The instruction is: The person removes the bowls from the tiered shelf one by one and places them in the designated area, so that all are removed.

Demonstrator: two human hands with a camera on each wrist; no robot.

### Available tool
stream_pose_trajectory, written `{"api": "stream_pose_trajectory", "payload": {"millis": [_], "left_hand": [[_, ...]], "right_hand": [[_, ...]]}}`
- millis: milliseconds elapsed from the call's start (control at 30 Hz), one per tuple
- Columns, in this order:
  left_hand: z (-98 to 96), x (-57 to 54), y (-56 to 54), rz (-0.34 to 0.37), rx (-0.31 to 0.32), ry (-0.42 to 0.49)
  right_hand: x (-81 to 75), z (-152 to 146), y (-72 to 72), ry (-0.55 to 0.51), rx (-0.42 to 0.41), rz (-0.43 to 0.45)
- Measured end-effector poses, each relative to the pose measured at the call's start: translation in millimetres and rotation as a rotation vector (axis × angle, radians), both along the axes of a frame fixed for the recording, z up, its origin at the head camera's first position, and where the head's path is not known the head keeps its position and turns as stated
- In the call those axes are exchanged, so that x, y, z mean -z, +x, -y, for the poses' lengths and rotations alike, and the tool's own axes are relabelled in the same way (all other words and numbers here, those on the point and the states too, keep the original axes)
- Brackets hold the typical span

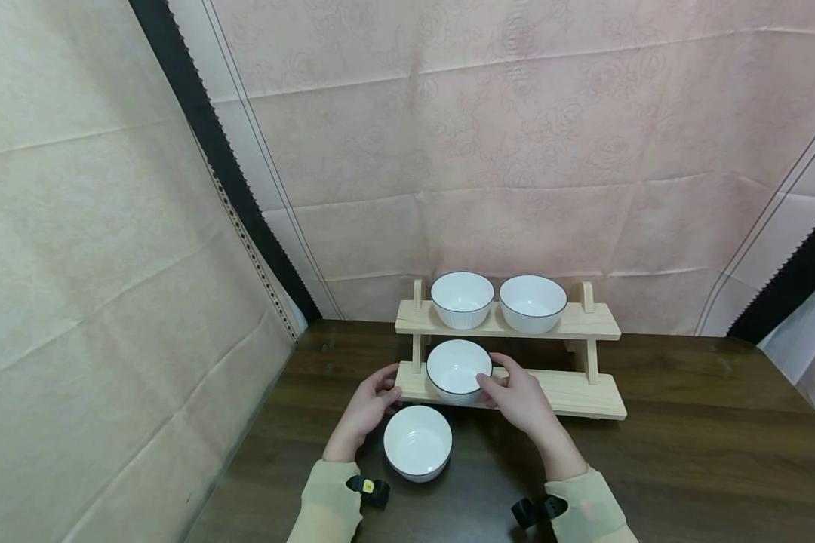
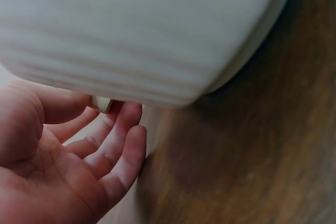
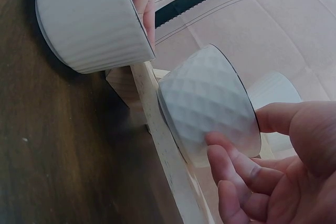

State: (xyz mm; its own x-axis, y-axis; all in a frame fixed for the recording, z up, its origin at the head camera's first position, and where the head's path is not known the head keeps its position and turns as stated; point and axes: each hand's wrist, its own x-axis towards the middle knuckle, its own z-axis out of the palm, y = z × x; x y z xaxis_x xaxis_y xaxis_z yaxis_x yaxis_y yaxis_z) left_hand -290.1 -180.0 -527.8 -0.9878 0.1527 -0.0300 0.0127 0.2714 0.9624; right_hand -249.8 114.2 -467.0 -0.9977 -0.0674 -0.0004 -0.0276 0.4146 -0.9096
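Note:
A white bowl with a dark rim (image 1: 456,368) sits on the lower board of a two-tier wooden rack (image 1: 570,394). My right hand (image 1: 521,400) pinches this bowl on its right side, thumb at the rim and fingers against the outer wall. In the right wrist view that bowl (image 3: 207,103) shows a diamond-patterned outside. At the rack's left end, my left hand (image 1: 370,407) holds the lower board's edge between thumb and fingers. Close beside the left hand, a ribbed white bowl (image 1: 417,443) stands on the table in front of the rack; it covers much of the left wrist view.
Two more white bowls, a left one (image 1: 462,300) and a right one (image 1: 533,303), stand side by side on the upper board. The rack is on a dark wooden table (image 1: 693,452). Pale cloth (image 1: 550,151) hangs behind, and another cloth panel (image 1: 109,302) borders the left side.

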Motion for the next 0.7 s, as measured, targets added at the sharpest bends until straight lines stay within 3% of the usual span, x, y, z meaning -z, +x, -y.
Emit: {"api": "stream_pose_trajectory", "payload": {"millis": [700], "left_hand": [[0.0,0.9,-0.2,-0.002,0.002,-0.006]], "right_hand": [[-1.0,0.2,0.5,0.012,-0.009,0.009]]}}
